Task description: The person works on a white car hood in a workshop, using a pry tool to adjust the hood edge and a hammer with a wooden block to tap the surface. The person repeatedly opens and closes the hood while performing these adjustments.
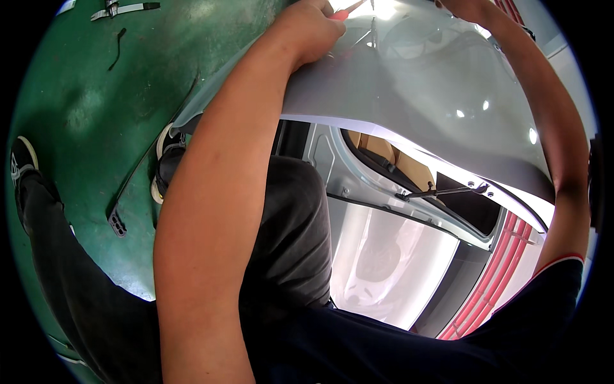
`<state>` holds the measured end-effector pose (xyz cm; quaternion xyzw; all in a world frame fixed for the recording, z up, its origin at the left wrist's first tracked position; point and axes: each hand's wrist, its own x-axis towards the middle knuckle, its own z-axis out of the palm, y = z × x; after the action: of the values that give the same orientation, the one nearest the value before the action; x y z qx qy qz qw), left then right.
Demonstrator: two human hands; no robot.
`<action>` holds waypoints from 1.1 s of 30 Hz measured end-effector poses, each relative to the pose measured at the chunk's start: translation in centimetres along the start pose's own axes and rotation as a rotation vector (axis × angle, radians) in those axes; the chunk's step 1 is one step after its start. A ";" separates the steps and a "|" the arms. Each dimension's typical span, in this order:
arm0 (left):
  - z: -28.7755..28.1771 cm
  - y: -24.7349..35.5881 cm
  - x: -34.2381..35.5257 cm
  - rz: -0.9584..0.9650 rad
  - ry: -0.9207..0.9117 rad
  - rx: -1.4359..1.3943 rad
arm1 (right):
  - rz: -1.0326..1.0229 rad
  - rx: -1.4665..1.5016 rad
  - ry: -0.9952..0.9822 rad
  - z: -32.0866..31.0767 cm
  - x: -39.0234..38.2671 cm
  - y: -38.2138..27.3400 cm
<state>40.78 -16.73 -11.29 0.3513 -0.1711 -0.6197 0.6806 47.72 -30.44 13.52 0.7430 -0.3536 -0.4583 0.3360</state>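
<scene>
A glossy light grey car panel [409, 83] stretches across the upper middle, reflecting bright lamps. At its upper left, my left hand [313, 29] is closed around a slim tool with a red handle [339, 14]; its thin tip points up and right over the panel, and its exact kind is unclear. My right hand [464, 9] is by the panel's far edge at the top of the view. That hand is partly cut off, so its grip cannot be made out. Under the panel's near edge, a dark strut [441, 191] joins it to the grey car body [329, 157].
On the green floor [77, 115] lie a long thin black rod with a slotted end [117, 223], a short black strip [118, 50] and a metal tool [125, 9]. My bent knee [294, 192] is close below the panel. Red pipes [489, 281] run at the right.
</scene>
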 end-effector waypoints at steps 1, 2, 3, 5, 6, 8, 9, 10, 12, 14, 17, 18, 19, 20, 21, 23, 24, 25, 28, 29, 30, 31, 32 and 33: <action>0.2 0.1 -0.1 0.014 -0.007 0.005 | -0.300 -0.129 0.252 1.5 2.3 4.4; 0.0 0.1 0.1 0.023 -0.001 0.015 | -0.260 -0.069 0.278 1.4 2.3 3.7; 0.2 -0.1 0.3 0.032 -0.003 0.024 | -0.213 -0.009 0.299 1.3 1.8 2.8; 0.1 -0.2 0.8 0.018 -0.023 0.019 | -0.124 0.049 0.213 0.9 1.4 1.8; 0.0 -0.2 1.0 0.012 -0.030 0.018 | -0.083 0.048 0.106 0.5 1.4 1.4; 0.0 -0.3 1.2 0.017 -0.025 -0.011 | -0.134 -0.001 0.097 0.7 1.9 2.1; -0.1 -0.4 1.3 0.019 -0.023 -0.025 | -0.228 -0.048 0.196 1.7 2.7 3.6; 0.0 -0.3 1.3 0.016 -0.017 -0.021 | -0.317 -0.099 0.291 2.0 2.5 3.5; 0.2 -0.4 1.3 0.010 -0.004 -0.010 | -0.251 -0.079 0.307 1.8 2.1 3.1; 0.1 -0.6 1.7 -0.014 -0.035 -0.031 | -0.227 -0.067 0.304 1.7 1.6 2.2; -0.5 -0.9 1.9 -0.011 -0.028 -0.042 | -0.097 0.002 0.010 0.4 -0.2 -0.4; -0.2 -1.0 1.9 0.000 -0.031 -0.046 | -0.142 0.009 0.099 0.8 0.2 0.6; 0.0 -1.1 2.0 0.023 -0.022 -0.018 | -0.189 0.017 0.188 1.7 1.1 2.4; -0.1 -1.4 2.1 0.040 -0.004 0.013 | -0.246 0.030 0.277 2.1 1.3 1.9; -0.3 -1.6 2.1 0.057 0.014 0.045 | -0.204 0.022 0.194 1.7 1.3 1.6; -0.5 -1.8 1.9 0.051 0.022 0.064 | -0.115 0.002 0.029 0.5 0.9 0.6; -0.5 -1.7 1.7 0.050 0.024 0.072 | -0.180 -0.031 0.124 0.8 1.2 1.2; -0.7 -1.5 1.5 0.039 0.023 0.037 | -0.244 -0.063 0.219 1.5 1.8 2.3; -0.5 -1.4 1.0 0.007 0.011 -0.028 | -0.233 -0.035 0.307 1.0 1.2 1.9; -0.6 -1.4 0.8 0.000 0.009 -0.020 | -0.232 -0.022 0.305 0.8 1.0 1.5; -0.6 -1.3 0.6 -0.007 0.007 -0.012 | -0.231 -0.010 0.303 0.6 0.9 1.0; -0.7 -1.3 0.6 -0.002 0.016 -0.008 | -0.156 0.015 0.178 0.0 0.5 0.4; -0.7 -1.3 0.6 0.005 0.027 -0.004 | -0.082 0.039 0.055 -0.9 -0.8 -1.4; -0.8 -1.4 0.7 0.012 0.039 0.001 | -0.009 0.063 -0.068 -1.4 -1.5 -2.3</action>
<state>40.41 -17.16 -12.94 0.3625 -0.1601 -0.6088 0.6873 49.02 -27.73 12.74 0.7388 -0.3757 -0.4732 0.2984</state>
